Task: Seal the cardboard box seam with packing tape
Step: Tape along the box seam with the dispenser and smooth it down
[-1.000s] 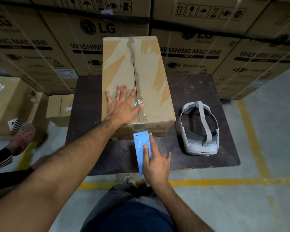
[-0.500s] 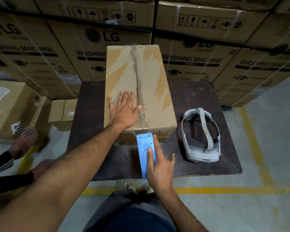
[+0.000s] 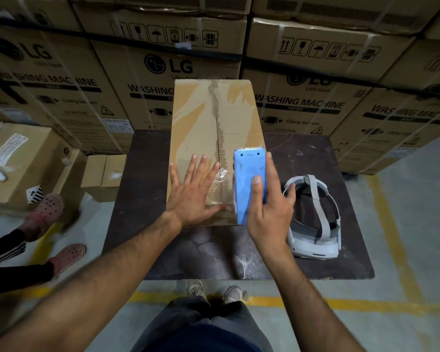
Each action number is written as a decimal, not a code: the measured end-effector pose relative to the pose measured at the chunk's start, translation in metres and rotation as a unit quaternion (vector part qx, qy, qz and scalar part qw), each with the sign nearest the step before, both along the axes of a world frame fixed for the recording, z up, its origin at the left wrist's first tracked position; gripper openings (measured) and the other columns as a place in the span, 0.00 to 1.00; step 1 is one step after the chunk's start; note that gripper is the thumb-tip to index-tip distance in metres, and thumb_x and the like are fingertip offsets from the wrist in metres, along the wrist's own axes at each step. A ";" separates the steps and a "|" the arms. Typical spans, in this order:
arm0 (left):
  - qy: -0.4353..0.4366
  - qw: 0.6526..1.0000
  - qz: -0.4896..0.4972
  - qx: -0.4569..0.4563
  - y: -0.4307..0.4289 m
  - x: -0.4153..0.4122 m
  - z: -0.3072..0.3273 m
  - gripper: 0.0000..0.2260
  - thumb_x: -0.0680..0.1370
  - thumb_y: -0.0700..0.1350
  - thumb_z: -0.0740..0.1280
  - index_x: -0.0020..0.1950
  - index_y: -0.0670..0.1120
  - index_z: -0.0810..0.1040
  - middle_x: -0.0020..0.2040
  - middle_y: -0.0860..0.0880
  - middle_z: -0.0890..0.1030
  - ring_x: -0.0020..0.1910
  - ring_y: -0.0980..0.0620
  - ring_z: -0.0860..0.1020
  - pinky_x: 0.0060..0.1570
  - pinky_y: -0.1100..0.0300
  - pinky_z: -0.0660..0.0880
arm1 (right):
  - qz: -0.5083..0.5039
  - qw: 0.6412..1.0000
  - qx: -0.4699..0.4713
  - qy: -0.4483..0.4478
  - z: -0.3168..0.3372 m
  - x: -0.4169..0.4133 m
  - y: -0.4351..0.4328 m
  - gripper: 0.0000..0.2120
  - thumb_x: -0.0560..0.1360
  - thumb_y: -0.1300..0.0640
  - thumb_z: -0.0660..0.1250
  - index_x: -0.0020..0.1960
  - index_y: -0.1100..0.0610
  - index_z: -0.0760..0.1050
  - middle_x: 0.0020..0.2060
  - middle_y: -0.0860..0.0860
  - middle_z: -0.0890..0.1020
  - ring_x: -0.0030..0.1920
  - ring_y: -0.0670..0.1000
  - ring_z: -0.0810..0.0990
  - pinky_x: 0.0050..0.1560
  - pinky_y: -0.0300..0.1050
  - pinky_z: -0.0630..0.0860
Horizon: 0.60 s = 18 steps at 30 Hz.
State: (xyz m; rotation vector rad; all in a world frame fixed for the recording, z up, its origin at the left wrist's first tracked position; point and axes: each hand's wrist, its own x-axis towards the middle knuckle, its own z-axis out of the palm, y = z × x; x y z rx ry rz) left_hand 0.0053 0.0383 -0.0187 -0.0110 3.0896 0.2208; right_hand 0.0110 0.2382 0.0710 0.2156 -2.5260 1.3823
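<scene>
A long brown cardboard box [image 3: 196, 123] lies on a dark table [image 3: 142, 179], its centre seam [image 3: 217, 128] running away from me with torn old tape along it. My left hand [image 3: 192, 194] presses flat on the box's near left flap, fingers spread, beside a crumpled bit of clear tape [image 3: 220, 175] on the seam. My right hand [image 3: 268, 212] grips a blue tape dispenser [image 3: 249, 181], held above the box's near right part with its toothed edge pointing away from me.
A white headset [image 3: 315, 219] lies on the table to the right of the box. Stacked washing machine cartons [image 3: 302, 97] wall off the back. Smaller boxes [image 3: 102, 174] and another person's feet in pink clogs [image 3: 48, 207] are at the left. Yellow floor lines cross below.
My right hand has lifted the blue dispenser from the box's near front face up over its top. The left hand stays flat on the box. The view has tilted.
</scene>
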 end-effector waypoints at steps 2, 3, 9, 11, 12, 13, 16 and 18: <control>-0.001 1.000 0.018 -0.016 0.004 0.000 0.002 0.54 0.68 0.85 0.37 0.87 0.55 0.40 0.88 0.46 0.40 0.86 0.42 0.37 0.76 0.21 0.40 | 0.002 1.000 -0.001 -0.014 0.002 -0.012 -0.002 0.25 0.87 0.43 0.54 0.84 0.42 0.61 0.73 0.40 0.79 0.69 0.46 0.79 0.85 0.67 0.49; 0.002 0.999 0.022 -0.023 0.006 0.000 0.002 0.54 0.68 0.85 0.38 0.87 0.54 0.41 0.88 0.45 0.42 0.86 0.42 0.38 0.75 0.20 0.41 | -0.001 1.000 -0.002 -0.017 0.002 -0.016 -0.003 0.26 0.87 0.41 0.53 0.84 0.42 0.60 0.74 0.43 0.79 0.70 0.45 0.78 0.85 0.66 0.49; 0.002 0.999 0.029 -0.043 0.008 -0.001 -0.005 0.55 0.69 0.85 0.44 0.87 0.52 0.42 0.88 0.43 0.44 0.87 0.41 0.41 0.73 0.18 0.45 | -0.008 1.000 -0.007 -0.021 0.003 -0.023 -0.008 0.27 0.86 0.39 0.51 0.84 0.42 0.60 0.76 0.44 0.77 0.71 0.47 0.79 0.86 0.62 0.48; -0.005 0.998 0.013 -0.067 0.008 -0.001 -0.005 0.59 0.69 0.84 0.52 0.86 0.49 0.36 0.88 0.41 0.42 0.86 0.39 0.39 0.72 0.16 0.48 | -0.006 1.000 -0.006 -0.010 0.002 -0.022 -0.012 0.26 0.86 0.41 0.52 0.83 0.43 0.62 0.74 0.41 0.78 0.69 0.48 0.80 0.85 0.65 0.49; -0.013 0.997 0.009 -0.077 0.007 -0.001 -0.004 0.62 0.68 0.84 0.57 0.84 0.48 0.32 0.87 0.41 0.40 0.86 0.39 0.38 0.71 0.16 0.48 | -0.009 1.000 -0.007 -0.002 0.001 -0.022 -0.015 0.25 0.87 0.44 0.55 0.83 0.45 0.63 0.71 0.35 0.77 0.67 0.47 0.81 0.84 0.67 0.51; -0.023 0.997 0.011 -0.080 0.007 -0.002 -0.001 0.64 0.67 0.83 0.59 0.83 0.47 0.30 0.87 0.41 0.39 0.86 0.40 0.36 0.71 0.16 0.47 | -0.014 1.000 -0.010 0.007 0.000 -0.021 -0.018 0.24 0.87 0.47 0.58 0.82 0.47 0.66 0.66 0.29 0.77 0.64 0.45 0.80 0.83 0.70 0.53; -0.041 0.997 0.038 -0.046 0.008 -0.005 0.005 0.66 0.64 0.86 0.56 0.83 0.46 0.29 0.86 0.44 0.32 0.84 0.43 0.30 0.74 0.19 0.38 | -0.035 0.999 -0.016 0.029 -0.004 -0.022 -0.024 0.23 0.86 0.54 0.62 0.81 0.51 0.69 0.55 0.45 0.86 0.61 0.46 0.77 0.80 0.75 0.58; -0.053 0.997 0.064 0.003 0.009 -0.006 0.006 0.63 0.65 0.85 0.50 0.84 0.46 0.31 0.85 0.45 0.30 0.83 0.44 0.28 0.75 0.21 0.35 | -0.032 0.999 -0.005 0.039 -0.007 -0.022 -0.028 0.23 0.85 0.56 0.63 0.80 0.53 0.70 0.55 0.58 0.88 0.62 0.48 0.75 0.78 0.77 0.60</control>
